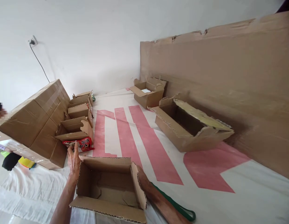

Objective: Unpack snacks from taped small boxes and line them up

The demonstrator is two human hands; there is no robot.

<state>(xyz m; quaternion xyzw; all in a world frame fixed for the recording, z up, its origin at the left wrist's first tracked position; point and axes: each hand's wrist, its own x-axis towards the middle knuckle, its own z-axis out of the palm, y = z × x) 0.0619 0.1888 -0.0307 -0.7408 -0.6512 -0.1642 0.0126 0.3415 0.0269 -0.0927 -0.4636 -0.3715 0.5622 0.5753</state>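
An open cardboard box (114, 183) stands in front of me, with nothing visible inside it. My left hand (74, 159) is past its left wall, fingers stretched out and apart at a red snack packet (80, 144). The fingertips reach the packet's near edge; whether they press on it I cannot tell. Against the box's right side is my right hand (141, 179), which appears to hold that wall; its fingers are mostly hidden by the flap. Close to the right forearm lies a green strap (176, 200).
Several small open boxes (75, 128) line the left side, beside a large taped carton (39, 124). Two more open boxes, a small one (146, 99) and a longer one (179, 137), stand near a tall cardboard panel (219, 71). A person's head (0, 111) shows far left.
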